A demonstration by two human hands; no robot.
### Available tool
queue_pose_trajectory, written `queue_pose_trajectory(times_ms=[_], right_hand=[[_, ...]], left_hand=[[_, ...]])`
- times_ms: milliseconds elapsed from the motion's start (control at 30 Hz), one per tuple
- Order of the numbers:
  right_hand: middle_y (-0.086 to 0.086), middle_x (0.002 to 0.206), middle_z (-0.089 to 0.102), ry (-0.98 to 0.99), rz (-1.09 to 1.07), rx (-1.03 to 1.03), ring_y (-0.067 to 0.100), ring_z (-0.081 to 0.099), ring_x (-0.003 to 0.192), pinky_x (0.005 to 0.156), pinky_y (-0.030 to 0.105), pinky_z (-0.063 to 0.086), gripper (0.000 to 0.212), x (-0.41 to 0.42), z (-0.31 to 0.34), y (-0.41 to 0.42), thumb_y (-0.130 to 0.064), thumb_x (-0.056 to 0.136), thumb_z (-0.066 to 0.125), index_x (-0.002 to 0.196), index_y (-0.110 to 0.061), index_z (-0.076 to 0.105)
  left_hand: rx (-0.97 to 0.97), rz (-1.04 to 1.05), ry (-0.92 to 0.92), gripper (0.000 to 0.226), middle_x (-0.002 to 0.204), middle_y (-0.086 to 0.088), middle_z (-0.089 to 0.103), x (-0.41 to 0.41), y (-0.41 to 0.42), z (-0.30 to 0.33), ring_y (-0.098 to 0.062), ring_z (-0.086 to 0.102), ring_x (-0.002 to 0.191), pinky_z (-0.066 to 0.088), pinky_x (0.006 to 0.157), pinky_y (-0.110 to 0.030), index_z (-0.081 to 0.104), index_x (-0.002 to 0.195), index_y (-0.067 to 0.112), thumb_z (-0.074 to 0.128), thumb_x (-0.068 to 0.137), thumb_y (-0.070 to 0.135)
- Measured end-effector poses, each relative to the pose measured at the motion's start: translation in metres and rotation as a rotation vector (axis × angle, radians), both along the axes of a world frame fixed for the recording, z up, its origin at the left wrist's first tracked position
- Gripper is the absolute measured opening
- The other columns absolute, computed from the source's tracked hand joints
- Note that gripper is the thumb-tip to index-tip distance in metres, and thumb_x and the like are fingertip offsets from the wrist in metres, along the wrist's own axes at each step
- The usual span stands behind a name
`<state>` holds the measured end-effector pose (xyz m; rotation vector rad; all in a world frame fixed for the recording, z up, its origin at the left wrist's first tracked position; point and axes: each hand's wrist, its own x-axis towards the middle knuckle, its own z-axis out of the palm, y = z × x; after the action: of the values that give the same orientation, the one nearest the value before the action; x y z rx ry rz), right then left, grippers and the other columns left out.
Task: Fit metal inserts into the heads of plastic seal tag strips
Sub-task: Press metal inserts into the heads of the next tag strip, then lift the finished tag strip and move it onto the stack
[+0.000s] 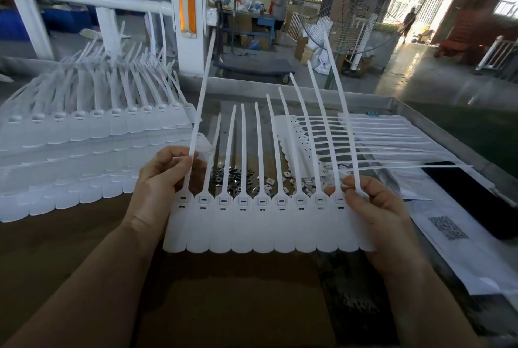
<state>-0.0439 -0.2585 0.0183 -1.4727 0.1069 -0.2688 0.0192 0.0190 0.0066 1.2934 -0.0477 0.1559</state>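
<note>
Joined row of white plastic seal tags [266,231] held above the worktop's near edge, thin tails upright. Left hand [159,179] pinches the leftmost tail; right hand [375,207] pinches the rightmost. Small shiny metal inserts [232,175] lie loose mid-worktop. More smooth white tag rows [84,134] are stacked at the left edge

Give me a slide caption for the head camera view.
Both hands, left and right, hold up a joined row of white seal tags above loose metal inserts.

Left hand [161,176] hides the joined tag strip's [263,224] leftmost head; right hand [372,207] hides the rightmost. Stacked strips [70,151] cut off at left edge. QR code [448,227] too blurred to read.
</note>
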Motion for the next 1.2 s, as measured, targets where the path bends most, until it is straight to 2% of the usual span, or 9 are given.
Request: queue_pose_trajectory(times_ms=[100, 233, 433, 567, 667, 767, 900, 1067, 1200], right_hand=[[0.008, 0.092, 0.072, -0.001, 0.006, -0.001, 0.023, 0.070, 0.080, 0.057, 0.031, 0.056, 0.017, 0.000, 0.000, 0.000, -0.004, 0.088, 0.051, 0.091, -0.014, 0.065], [0.008, 0.092, 0.072, -0.002, -0.001, -0.010, 0.023, 0.070, 0.080, 0.056, 0.032, 0.054, 0.017, 0.000, 0.000, 0.001, -0.005, 0.087, 0.053, 0.088, -0.017, 0.065], [0.010, 0.092, 0.072, -0.031, 0.014, 0.005, 0.022, 0.070, 0.079, 0.057, 0.030, 0.056, 0.018, -0.002, 0.000, 0.001, -0.004, 0.087, 0.052, 0.086, -0.016, 0.066], [0.011, 0.093, 0.072, -0.034, 0.012, 0.027, 0.025, 0.069, 0.081, 0.060, 0.033, 0.057, 0.017, -0.001, -0.001, 0.000, -0.004, 0.087, 0.052, 0.090, -0.013, 0.066], [0.011, 0.092, 0.073, -0.041, 0.021, 0.051, 0.023, 0.070, 0.081, 0.057, 0.029, 0.055, 0.015, -0.001, -0.001, 0.000, -0.002, 0.087, 0.051, 0.093, -0.009, 0.063], [0.010, 0.091, 0.073, -0.045, 0.023, 0.044, 0.023, 0.070, 0.081, 0.056, 0.028, 0.054, 0.014, 0.000, -0.002, 0.000, -0.003, 0.086, 0.052, 0.091, -0.011, 0.063], [0.010, 0.092, 0.073, -0.049, 0.014, 0.053, 0.023, 0.070, 0.080, 0.057, 0.028, 0.054, 0.018, 0.001, -0.004, 0.000, -0.004, 0.087, 0.053, 0.087, -0.016, 0.066], [0.008, 0.092, 0.073, -0.049, -0.019, 0.018, 0.020, 0.070, 0.081, 0.058, 0.025, 0.054, 0.013, 0.005, -0.006, 0.001, -0.005, 0.088, 0.053, 0.095, -0.011, 0.063], [0.006, 0.093, 0.073, -0.059, -0.021, -0.013, 0.020, 0.070, 0.082, 0.059, 0.024, 0.054, 0.012, 0.005, -0.007, 0.001, -0.006, 0.090, 0.052, 0.098, -0.008, 0.061]], left_hand=[[-0.025, -0.007, 0.047, 0.015, 0.097, -0.005, 0.072, 0.002, 0.000, -0.001, -0.024, 0.069, 0.081, 0.057, 0.071, -0.037, 0.066, 0.088, 0.015, 0.052, 0.092, 0.012], [-0.040, -0.044, 0.049, 0.018, 0.106, -0.006, 0.070, 0.003, 0.001, -0.001, -0.030, 0.069, 0.089, 0.057, 0.075, -0.044, 0.065, 0.085, 0.016, 0.049, 0.093, 0.011], [-0.161, -0.129, 0.080, 0.022, 0.112, -0.009, 0.068, 0.006, 0.004, -0.005, -0.030, 0.066, 0.101, 0.051, 0.087, -0.047, 0.066, 0.083, 0.020, 0.047, 0.092, 0.012], [-0.244, -0.192, 0.079, 0.014, 0.115, -0.013, 0.066, 0.008, 0.005, -0.004, -0.028, 0.065, 0.102, 0.050, 0.090, -0.041, 0.063, 0.091, 0.015, 0.050, 0.087, 0.014], [-0.269, -0.208, 0.047, 0.021, 0.115, -0.013, 0.066, 0.008, 0.006, -0.002, -0.023, 0.066, 0.100, 0.054, 0.084, -0.033, 0.061, 0.098, 0.011, 0.052, 0.081, 0.017], [-0.293, -0.203, 0.034, 0.019, 0.113, -0.012, 0.067, 0.009, 0.006, -0.002, -0.017, 0.069, 0.088, 0.057, 0.070, -0.025, 0.061, 0.099, 0.010, 0.046, 0.088, 0.013], [-0.252, -0.249, 0.072, 0.028, 0.115, -0.011, 0.066, 0.011, 0.007, -0.004, -0.024, 0.067, 0.098, 0.057, 0.077, -0.036, 0.063, 0.108, 0.013, 0.049, 0.086, 0.021], [-0.207, -0.356, 0.123, 0.038, 0.118, -0.010, 0.065, 0.009, 0.009, -0.006, -0.030, 0.064, 0.103, 0.057, 0.069, -0.039, 0.061, 0.121, 0.024, 0.049, 0.085, 0.030], [-0.220, -0.382, 0.131, 0.037, 0.126, -0.013, 0.060, 0.010, 0.007, -0.006, -0.033, 0.058, 0.114, 0.050, 0.090, -0.049, 0.054, 0.130, 0.021, 0.041, 0.096, 0.029]])
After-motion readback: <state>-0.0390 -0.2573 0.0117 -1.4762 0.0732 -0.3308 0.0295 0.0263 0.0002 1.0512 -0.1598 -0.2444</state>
